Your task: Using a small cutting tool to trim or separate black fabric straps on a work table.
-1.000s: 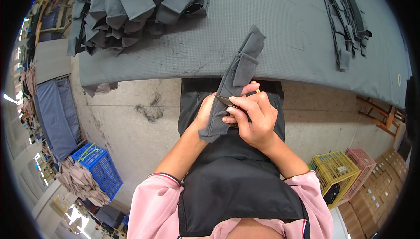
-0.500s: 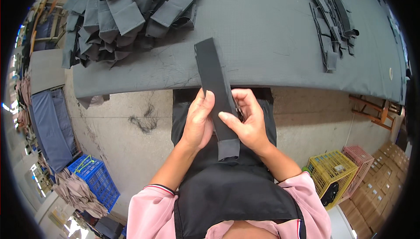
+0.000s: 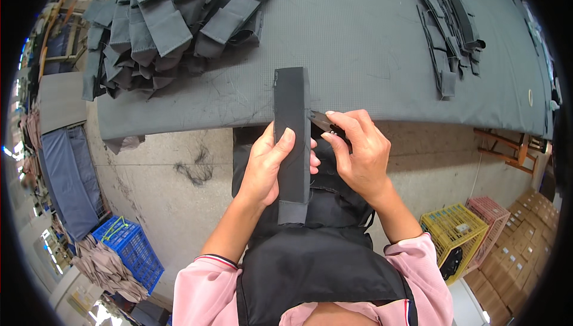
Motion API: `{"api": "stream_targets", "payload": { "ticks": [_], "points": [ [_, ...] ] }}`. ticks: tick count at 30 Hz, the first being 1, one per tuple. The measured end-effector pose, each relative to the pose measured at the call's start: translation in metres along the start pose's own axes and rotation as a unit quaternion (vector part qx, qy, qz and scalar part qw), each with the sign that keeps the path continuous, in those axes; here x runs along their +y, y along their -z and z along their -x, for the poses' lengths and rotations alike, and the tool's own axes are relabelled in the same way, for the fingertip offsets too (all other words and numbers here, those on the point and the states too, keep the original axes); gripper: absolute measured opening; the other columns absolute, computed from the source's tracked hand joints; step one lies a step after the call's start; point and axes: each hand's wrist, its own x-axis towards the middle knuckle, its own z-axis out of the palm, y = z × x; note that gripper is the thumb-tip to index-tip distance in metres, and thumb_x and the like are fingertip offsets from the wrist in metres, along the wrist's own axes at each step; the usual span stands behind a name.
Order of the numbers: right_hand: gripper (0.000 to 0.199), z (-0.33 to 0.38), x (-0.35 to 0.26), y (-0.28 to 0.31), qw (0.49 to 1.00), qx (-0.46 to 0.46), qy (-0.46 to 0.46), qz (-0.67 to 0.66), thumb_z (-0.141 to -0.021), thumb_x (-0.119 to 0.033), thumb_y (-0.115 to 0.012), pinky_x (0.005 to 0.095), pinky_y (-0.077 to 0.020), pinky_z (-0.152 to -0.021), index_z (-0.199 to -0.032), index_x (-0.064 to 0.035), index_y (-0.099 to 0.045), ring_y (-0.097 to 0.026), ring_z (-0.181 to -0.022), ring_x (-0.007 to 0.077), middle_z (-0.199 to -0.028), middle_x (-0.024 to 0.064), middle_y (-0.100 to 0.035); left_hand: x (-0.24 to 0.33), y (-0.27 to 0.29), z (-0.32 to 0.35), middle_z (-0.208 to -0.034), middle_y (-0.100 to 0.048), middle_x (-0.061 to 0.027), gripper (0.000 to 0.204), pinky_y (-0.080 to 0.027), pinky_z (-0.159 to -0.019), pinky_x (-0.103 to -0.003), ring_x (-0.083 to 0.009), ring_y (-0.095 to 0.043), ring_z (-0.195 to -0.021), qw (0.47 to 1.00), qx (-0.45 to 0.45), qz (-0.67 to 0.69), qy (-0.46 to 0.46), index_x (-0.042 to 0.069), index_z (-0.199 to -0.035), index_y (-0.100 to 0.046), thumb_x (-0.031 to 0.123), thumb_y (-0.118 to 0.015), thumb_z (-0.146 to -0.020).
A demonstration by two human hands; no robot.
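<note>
Head view shows us grey strips [image 3: 158, 24] heaped along the left edge of the table [image 3: 358, 33], partly cut off. At the near edge, the left hand [image 3: 264, 163] clamps its fingers on one strip [image 3: 291, 111], seemingly unfinished; the right hand [image 3: 365, 154] pinches dark snips [image 3: 322, 122], handles hidden. Toward the right edge lies a bundle [image 3: 456, 15]; we cannot tell which pile is finished.

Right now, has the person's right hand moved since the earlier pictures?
Yes. Judged against the table, the right hand has moved forward toward its near edge, and rightward, closer to the fabric strips lying at its right.
</note>
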Motion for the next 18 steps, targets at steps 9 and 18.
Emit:
{"api": "stream_targets", "payload": {
  "ticks": [9,18],
  "points": [
    [0.026,0.0040,0.0058,-0.0020,1.000,0.017,0.005,-0.014,-0.070,-0.004,-0.071,0.0303,-0.0429,-0.050,-0.095,-0.0055,-0.064,-0.055,-0.057,0.0207,-0.078,0.0056,-0.060,0.0000,0.0015,0.0013,-0.089,-0.060,-0.0121,0.033,-0.056,-0.062,-0.031,-0.0175,-0.064,-0.069,1.000,-0.006,-0.018,0.011,0.001,-0.115,-0.047,0.028,-0.051,-0.096],
    [0.026,0.0060,0.0035,0.0004,0.993,0.044,-0.015,-0.110,-0.070,0.000,-0.071,0.0283,-0.0453,-0.050,-0.095,-0.0032,-0.064,-0.058,-0.058,0.0186,-0.078,0.0069,-0.062,0.0032,-0.0013,0.0037,-0.089,-0.060,-0.0118,0.034,-0.055,-0.061,-0.030,-0.0165,-0.063,-0.069,0.999,0.003,-0.048,0.014,0.001,-0.117,-0.047,0.027,-0.052,-0.096]
  ]
}}
